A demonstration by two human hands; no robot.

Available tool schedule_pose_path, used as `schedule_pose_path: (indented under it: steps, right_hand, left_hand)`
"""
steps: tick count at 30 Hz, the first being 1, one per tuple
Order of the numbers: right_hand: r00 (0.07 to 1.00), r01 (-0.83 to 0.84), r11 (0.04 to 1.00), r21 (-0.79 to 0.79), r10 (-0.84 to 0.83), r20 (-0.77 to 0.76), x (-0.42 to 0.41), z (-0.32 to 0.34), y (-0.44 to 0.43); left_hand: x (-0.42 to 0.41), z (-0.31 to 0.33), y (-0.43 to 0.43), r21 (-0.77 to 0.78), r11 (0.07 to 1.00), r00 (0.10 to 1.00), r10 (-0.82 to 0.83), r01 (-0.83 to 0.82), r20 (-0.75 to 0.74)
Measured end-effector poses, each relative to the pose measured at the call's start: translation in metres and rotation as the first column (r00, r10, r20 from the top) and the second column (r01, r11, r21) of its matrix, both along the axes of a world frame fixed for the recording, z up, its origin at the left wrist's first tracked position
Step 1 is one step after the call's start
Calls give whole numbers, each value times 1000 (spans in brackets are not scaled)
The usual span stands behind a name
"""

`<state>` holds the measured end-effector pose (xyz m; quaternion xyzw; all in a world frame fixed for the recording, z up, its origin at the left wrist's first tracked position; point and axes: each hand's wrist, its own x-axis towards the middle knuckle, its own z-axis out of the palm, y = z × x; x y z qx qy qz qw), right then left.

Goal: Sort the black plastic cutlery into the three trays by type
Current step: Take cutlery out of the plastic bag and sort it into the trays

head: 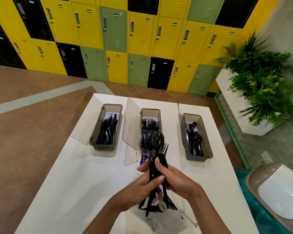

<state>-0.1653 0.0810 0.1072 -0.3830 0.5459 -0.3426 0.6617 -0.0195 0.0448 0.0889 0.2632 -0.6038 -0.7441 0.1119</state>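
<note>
Low in the centre of the frame, both hands are closed round one bundle of black cutlery (157, 155). The left hand (141, 182) wraps it from the lower left, and the right hand (178, 180) clamps it from the lower right with the thumb lying up the handles. The bundle stands above a white bag (159, 220) on the white table (71, 183). Its handle ends splay down toward the bag's mouth, and spoon bowls and fork tines fan out at the top.

The bundle's long axis runs nearly straight up the frame, heads first. That is close to the way the three trays run, so a piece drawn off the top should need little turning.

- The middle tray (150, 110) lies directly above the bundle and is partly hidden behind it. It appears to hold forks.
- The right tray (208, 150) holds spoons and sits up and to the right — nearer the right hand.
- The left tray (106, 147) holds knives and is up and to the left, on the left hand's side.

The mixed bundle is not yet separated. The likely next step is to pinch out one type while the other hand holds the rest.
</note>
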Motion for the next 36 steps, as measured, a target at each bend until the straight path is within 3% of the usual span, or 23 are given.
schedule_pose_path:
  steps: [6, 15, 20, 23, 30, 36]
  right_hand:
    - [996, -51, 996, -78, 45, -72, 0, 3, -3]
    - [1000, -11, 985, -172, 8, -23, -9, -7, -4]
    - [969, 248, 937, -247, -238, 69, -16, -7, -14]
    - [894, 422, 848, -319, -448, -8, -19, -1, -21]
    - [863, 372, 806, -461, -483, -149, -15, 1, -21]
    - [818, 483, 687, -542, -576, -1, -24, 28, -24]
  left_hand:
    - [0, 0, 2, 7, 999, 999, 38, -38, -15]
    - [-4, -5, 1, 32, 993, 992, 118, -117, -34]
    - [-2, -10, -1, 12, 995, 995, 102, -102, -11]
    - [-3, -11, 0, 1, 994, 994, 110, -110, -3]
    - [-5, -13, -3, -33, 988, 988, 153, -153, 14]
    - [-3, -14, -3, -81, 989, 992, 123, -121, 21]
